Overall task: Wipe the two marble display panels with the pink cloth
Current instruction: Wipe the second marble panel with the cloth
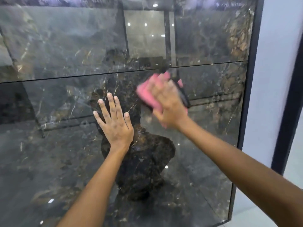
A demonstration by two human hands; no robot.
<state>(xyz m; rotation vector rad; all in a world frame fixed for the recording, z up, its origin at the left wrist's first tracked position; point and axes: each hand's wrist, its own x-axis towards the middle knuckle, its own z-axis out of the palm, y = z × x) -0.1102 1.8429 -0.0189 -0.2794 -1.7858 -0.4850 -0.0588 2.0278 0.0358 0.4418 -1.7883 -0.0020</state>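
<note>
Two glossy dark marble panels stand in front of me, one above the other, split by a thin horizontal seam. My left hand (pixel 114 121) lies flat with spread fingers on the lower panel (pixel 49 153), just left of centre. My right hand (pixel 167 104) presses the pink cloth (pixel 148 95) against the lower panel just under the seam; hand and cloth are motion-blurred. The cloth sticks out to the left and above my fingers. The upper panel (pixel 65 43) reflects ceiling lights and the room.
A dark frame (pixel 246 95) edges the panels on the right, with a pale wall (pixel 275 63) and a dark vertical strip (pixel 288 104) beyond it. Light floor (pixel 255 215) shows at the bottom right.
</note>
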